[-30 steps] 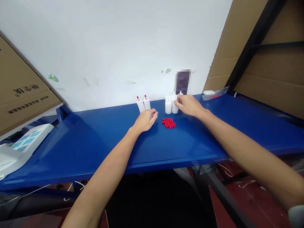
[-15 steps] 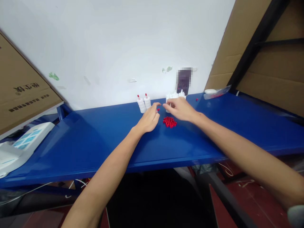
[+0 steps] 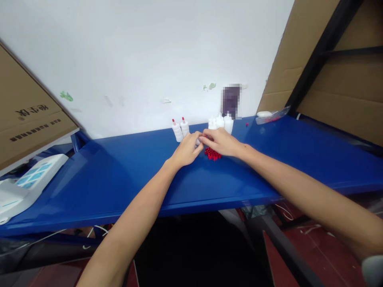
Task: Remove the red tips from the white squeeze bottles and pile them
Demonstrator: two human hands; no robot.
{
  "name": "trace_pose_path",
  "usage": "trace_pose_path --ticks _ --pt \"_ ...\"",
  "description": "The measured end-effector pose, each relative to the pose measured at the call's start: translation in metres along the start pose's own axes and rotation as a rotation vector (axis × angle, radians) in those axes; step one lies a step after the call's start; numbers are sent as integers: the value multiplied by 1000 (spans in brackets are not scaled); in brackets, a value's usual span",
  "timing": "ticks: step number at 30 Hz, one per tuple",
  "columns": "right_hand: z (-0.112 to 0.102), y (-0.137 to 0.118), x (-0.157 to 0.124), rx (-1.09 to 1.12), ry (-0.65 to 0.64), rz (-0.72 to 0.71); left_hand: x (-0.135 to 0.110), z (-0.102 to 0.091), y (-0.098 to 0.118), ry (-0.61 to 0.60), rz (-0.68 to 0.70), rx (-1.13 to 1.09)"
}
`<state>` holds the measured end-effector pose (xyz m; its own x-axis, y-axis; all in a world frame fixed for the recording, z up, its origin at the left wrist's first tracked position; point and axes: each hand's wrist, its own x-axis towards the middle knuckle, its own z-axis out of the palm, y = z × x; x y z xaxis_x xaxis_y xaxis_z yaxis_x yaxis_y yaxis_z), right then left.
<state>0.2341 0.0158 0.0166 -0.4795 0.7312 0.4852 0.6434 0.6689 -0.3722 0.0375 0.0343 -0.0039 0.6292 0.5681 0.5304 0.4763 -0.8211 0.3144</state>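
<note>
My left hand [image 3: 188, 150] is curled around a small white squeeze bottle [image 3: 197, 142], which is mostly hidden by the fingers. My right hand [image 3: 222, 142] meets it fingertip to fingertip, pinching at the bottle's end, where a sliver of a red cap [image 3: 206, 136] shows between the fingers. Just below the right hand lies a pile of small red caps [image 3: 213, 154]. Behind my left hand stand two white bottles [image 3: 177, 132] with red tips. Beyond my right hand is a group of several uncapped white bottles [image 3: 228, 125].
A phone-like dark, blurred-out object [image 3: 231, 102] leans against the wall. One loose red cap [image 3: 247, 124] and a clear plastic bag [image 3: 273, 115] lie on the right of the blue table [image 3: 128, 175]. A white device [image 3: 32, 179] sits at the left edge, near a cardboard box [image 3: 32, 107].
My right hand has come away from the group of white bottles, moving left to join my left hand. A white bottle now shows between the hands, where a red cap showed at my left fingers.
</note>
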Motion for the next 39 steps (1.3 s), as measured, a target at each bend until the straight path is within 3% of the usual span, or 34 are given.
trace_pose_path --ticks 10,21,30,39 --pt "1 2 0 -49 -18 12 -2 -1 -3 3 -35 45" --pt "-2 -7 0 -157 -80 10 -1 1 -9 59 14 10" --pt "1 -3 2 -186 -86 -148 -2 -3 -9 15 -15 87" --pt "0 -1 2 -121 -159 -95 -1 -4 -6 -13 -12 173"
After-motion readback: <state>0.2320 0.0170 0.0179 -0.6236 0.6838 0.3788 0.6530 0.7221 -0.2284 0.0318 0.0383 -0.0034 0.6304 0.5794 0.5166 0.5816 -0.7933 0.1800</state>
